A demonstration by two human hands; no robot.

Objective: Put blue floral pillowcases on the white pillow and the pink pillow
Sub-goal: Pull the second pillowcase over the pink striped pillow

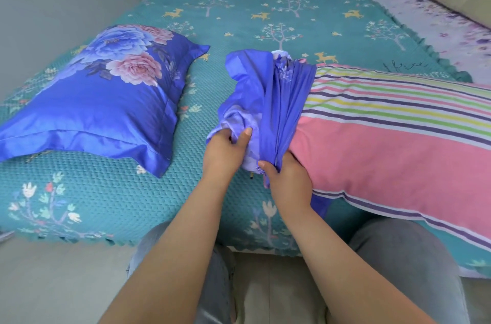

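From the head view, the second blue floral pillowcase (268,100) sits bunched up over the left end of the pink pillow (385,137), whose long axis runs off to the right across the bed (111,204). The left hand (225,148) pinches the pale inner fabric at the case's near left edge; the right hand (287,177) grips the gathered folds right against the pillow's corner, fingers curled in. To my eye the case must be drawn rightward along the pillow, and the right hand is nearer. The finished pillow (101,95), already in its floral case, lies well apart on the left. Nothing blocks the way.
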